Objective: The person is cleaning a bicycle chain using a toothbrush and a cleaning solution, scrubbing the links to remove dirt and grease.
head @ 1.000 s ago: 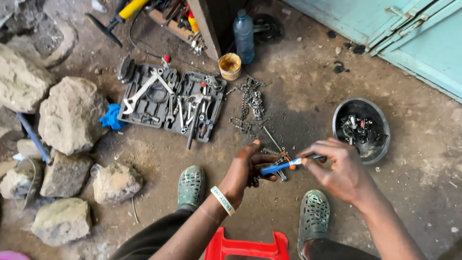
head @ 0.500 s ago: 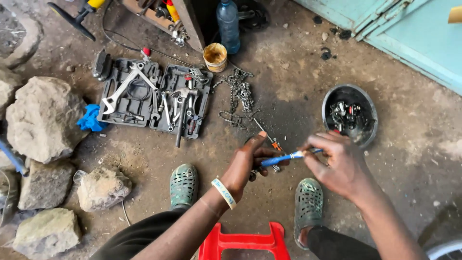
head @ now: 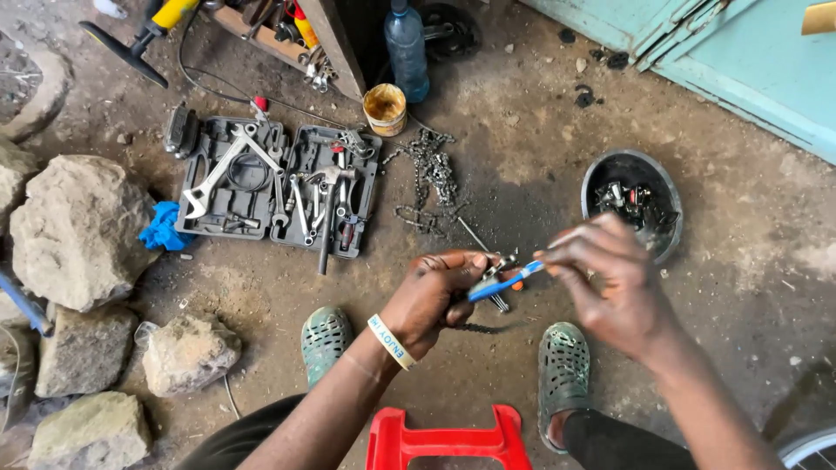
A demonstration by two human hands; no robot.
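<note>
The right hand point(head: 610, 283) has drawn the blue brush point(head: 505, 282) slightly back across the chain piece point(head: 488, 300) gripped by the left hand point(head: 431, 296), its fingers point(head: 566, 252) now blurred with motion.

A blue brush point(head: 503, 283) is showing against dark grey ground; the stool point(head: 446, 442) is glowing red, the clogs point(head: 562, 370) showing perforated green, the tub point(head: 385, 108) yellow.

I see clear plastic bottle point(head: 407, 48), blue label band, upright by post; yellow-smeared round tub point(head: 385, 109) just beside it; open grey tool case point(head: 277, 178) left.
</note>
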